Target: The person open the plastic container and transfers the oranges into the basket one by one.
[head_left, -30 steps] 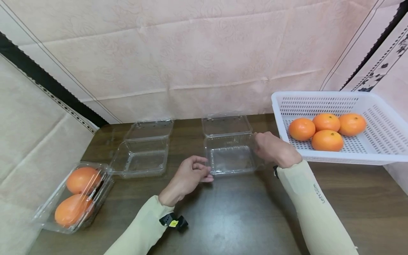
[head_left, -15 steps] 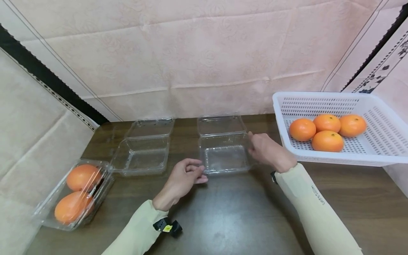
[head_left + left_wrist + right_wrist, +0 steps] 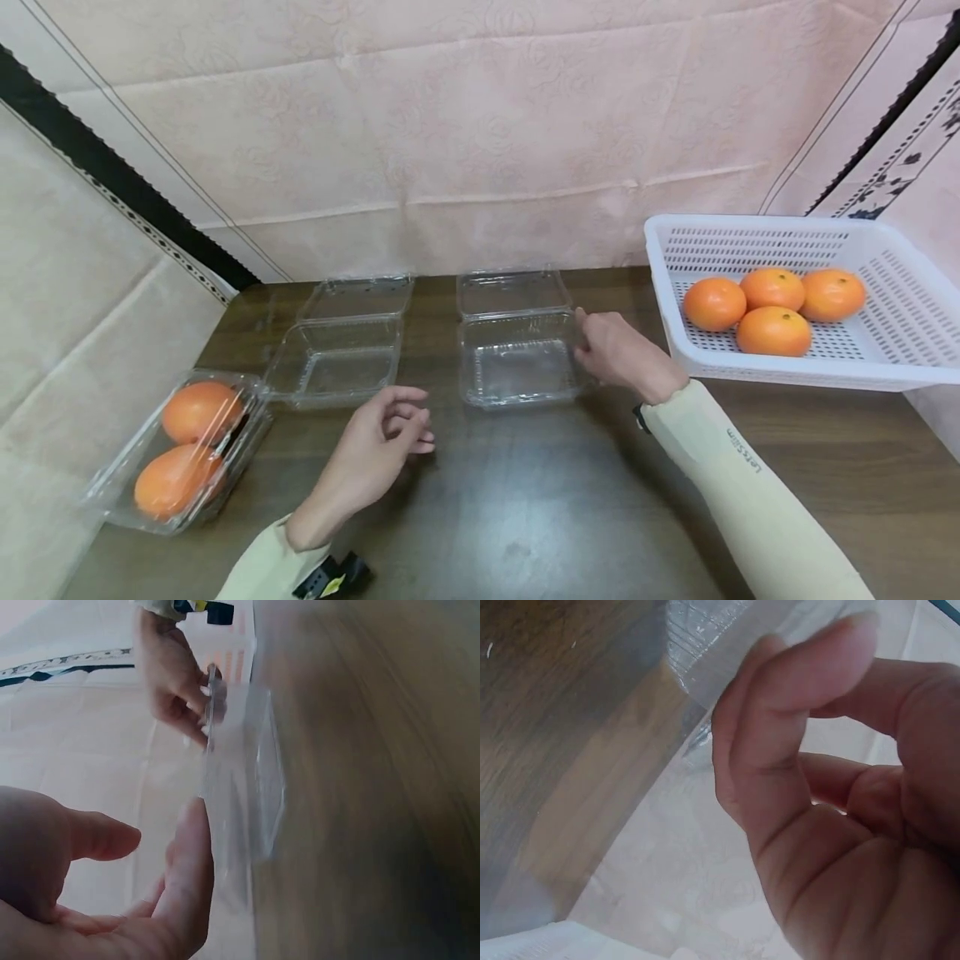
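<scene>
An opened clear plastic clamshell container (image 3: 517,367) lies at the table's middle, its lid folded back toward the cloth. My right hand (image 3: 628,354) pinches this container's right rim with curled fingers; the left wrist view shows thumb and fingers at the rim (image 3: 211,739). My left hand (image 3: 371,446) is apart from it, just in front of a second opened clamshell container (image 3: 341,362). Its fingers are relaxed, with a gap between thumb and fingertips and nothing held. Both opened containers have nothing inside.
A closed clamshell (image 3: 243,446) with two oranges (image 3: 201,412) stands at the left, tilted in view. At the right, a white perforated basket (image 3: 810,375) holds several oranges (image 3: 772,332). A pale cloth (image 3: 480,150) hangs behind the table (image 3: 525,500).
The middle container has slid a little left, with my right hand at its rim. My left hand has drawn away from its left side, moving left and toward me.
</scene>
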{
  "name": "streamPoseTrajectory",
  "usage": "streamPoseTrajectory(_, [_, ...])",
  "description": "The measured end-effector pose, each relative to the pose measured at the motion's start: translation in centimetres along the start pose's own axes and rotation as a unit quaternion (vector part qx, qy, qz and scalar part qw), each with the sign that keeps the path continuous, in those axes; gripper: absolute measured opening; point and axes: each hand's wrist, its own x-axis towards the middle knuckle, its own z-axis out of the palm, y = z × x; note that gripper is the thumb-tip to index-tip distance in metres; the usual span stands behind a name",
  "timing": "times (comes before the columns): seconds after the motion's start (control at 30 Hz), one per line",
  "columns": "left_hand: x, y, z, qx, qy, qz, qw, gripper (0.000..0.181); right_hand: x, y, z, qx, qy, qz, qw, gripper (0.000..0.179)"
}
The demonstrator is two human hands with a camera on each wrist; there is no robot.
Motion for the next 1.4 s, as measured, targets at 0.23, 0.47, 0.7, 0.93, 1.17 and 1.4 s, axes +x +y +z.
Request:
streamPoseTrajectory(0.23, [-2.2, -0.8, -2.2, 0.083, 0.092, 0.115, 0.9855, 0.026, 0.3, -0.5, 0.3, 0.010, 0.018, -0.005, 0.9998, 0.057])
streamPoseTrajectory(0.47, [-3.5, -1.6, -4.2, 0.203, 0.236, 0.173, 0.9344, 0.024, 0.6, -1.4, 0.5, 0.045, 0.001, 0.005, 0.9990, 0.063])
streamPoseTrajectory(0.7, [-3.9, -2.8, -6.3, 0.270, 0.317, 0.192, 0.8885, 0.033, 1.3, -2.4, 1.0, 0.050, -0.009, 0.000, 0.9987, 0.064])
streamPoseTrajectory(0.93, [-3.8, -3.6, -9.1, 0.299, 0.328, 0.185, 0.8770, 0.042, 1.7, -3.5, 1.5, 0.041, 0.001, -0.017, 0.9990, 0.064])
streamPoseTrajectory(1.17, [-4.0, -3.9, -12.0, 0.334, 0.317, 0.132, 0.8779, 0.049, 2.0, -4.3, 1.9, 0.050, -0.002, -0.025, 0.9984, 0.066])
streamPoseTrajectory(1.4, [-4.2, -5.0, -14.0, 0.389, 0.295, 0.080, 0.8690, 0.066, 2.3, -5.1, 2.1, 0.056, -0.005, -0.014, 0.9983, 0.066])
